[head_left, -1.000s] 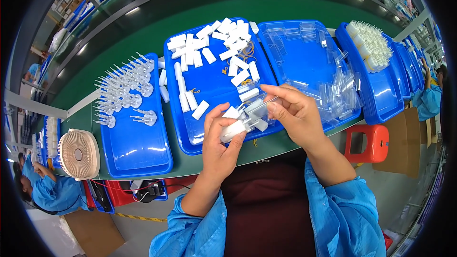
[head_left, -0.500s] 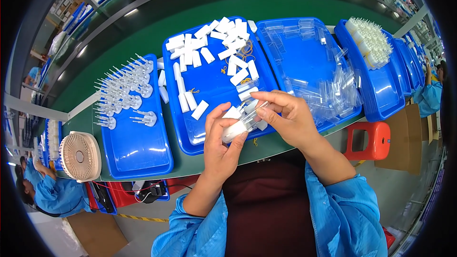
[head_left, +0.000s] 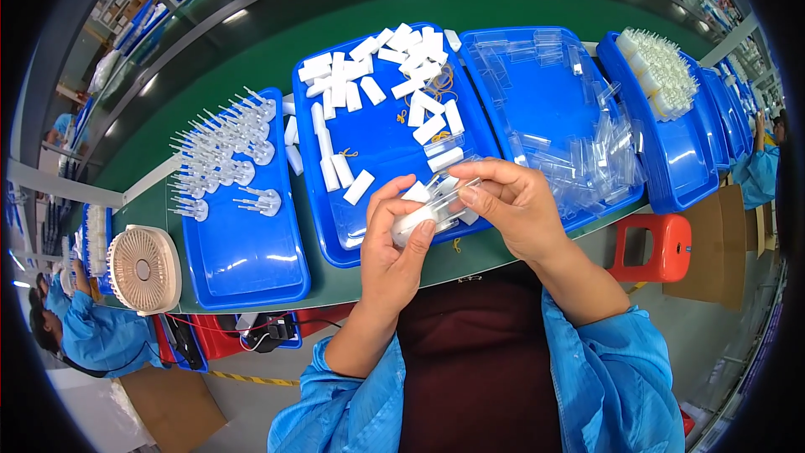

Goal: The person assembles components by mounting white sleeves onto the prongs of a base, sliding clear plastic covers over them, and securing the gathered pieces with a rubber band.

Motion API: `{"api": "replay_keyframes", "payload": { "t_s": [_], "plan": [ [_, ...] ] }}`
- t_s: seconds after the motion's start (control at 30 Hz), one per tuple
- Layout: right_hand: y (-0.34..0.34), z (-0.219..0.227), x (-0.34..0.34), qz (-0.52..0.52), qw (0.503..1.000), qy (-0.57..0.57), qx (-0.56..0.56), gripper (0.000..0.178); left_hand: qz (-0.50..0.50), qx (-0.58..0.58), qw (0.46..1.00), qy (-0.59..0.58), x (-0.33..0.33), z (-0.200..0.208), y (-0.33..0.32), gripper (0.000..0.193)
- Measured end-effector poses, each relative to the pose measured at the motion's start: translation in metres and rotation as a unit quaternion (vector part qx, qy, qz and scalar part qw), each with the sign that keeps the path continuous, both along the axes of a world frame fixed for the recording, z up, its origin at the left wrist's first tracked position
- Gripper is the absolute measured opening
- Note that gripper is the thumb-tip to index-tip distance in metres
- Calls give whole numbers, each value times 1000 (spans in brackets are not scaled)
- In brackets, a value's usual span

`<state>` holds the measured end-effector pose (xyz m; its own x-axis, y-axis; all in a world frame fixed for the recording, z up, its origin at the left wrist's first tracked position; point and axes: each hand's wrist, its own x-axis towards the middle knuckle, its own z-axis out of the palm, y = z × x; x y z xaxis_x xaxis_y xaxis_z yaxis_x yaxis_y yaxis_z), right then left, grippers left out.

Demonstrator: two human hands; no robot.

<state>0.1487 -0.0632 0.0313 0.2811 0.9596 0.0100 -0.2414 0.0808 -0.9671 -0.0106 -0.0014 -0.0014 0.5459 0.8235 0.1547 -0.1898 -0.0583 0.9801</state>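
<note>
Above the front edge of the middle tray, my two hands meet over one small assembly. My left hand [head_left: 391, 253] is closed around a whitish piece with a rounded base [head_left: 411, 225], thumb on its near side. My right hand [head_left: 530, 216] pinches a clear plastic sleeve [head_left: 447, 190] between thumb and fingers at the far end. The sleeve lies tilted against the whitish piece; how far one sits inside the other is hard to make out. Just beyond the hands, white rectangular blocks [head_left: 360, 187] lie in the blue middle tray [head_left: 377, 138].
On the left, a blue tray [head_left: 243, 264] holds pronged translucent pieces [head_left: 220, 164], with a beige fan [head_left: 144, 270] beside it. Clear sleeves [head_left: 579, 164] fill part of the right-hand tray [head_left: 537, 109]. Farther right are stacked trays [head_left: 675, 164] with whitish pieces and a red stool [head_left: 650, 249].
The trays appear slightly farther right and higher in view. My right fingers have shifted a little on the clear sleeve, and both hands keep their hold.
</note>
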Motion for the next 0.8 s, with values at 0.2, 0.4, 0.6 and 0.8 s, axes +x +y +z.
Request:
{"api": "replay_keyframes", "payload": {
  "t_s": [0.2,0.4,0.6,0.8],
  "plan": [
    [2,-1,-5,-36,998,-37,21,23,12,19,1000,-4,2,-2,1,13],
    [0,2,-14,-66,992,-86,63,19,28,-29,996,-83,5,-5,2,11],
    [0,3,-15,-94,984,-128,85,14,41,67,997,-15,3,1,2,14],
    [-1,5,-9,-78,974,-197,85,15,33,164,982,91,-3,7,5,17]
  ]
}}
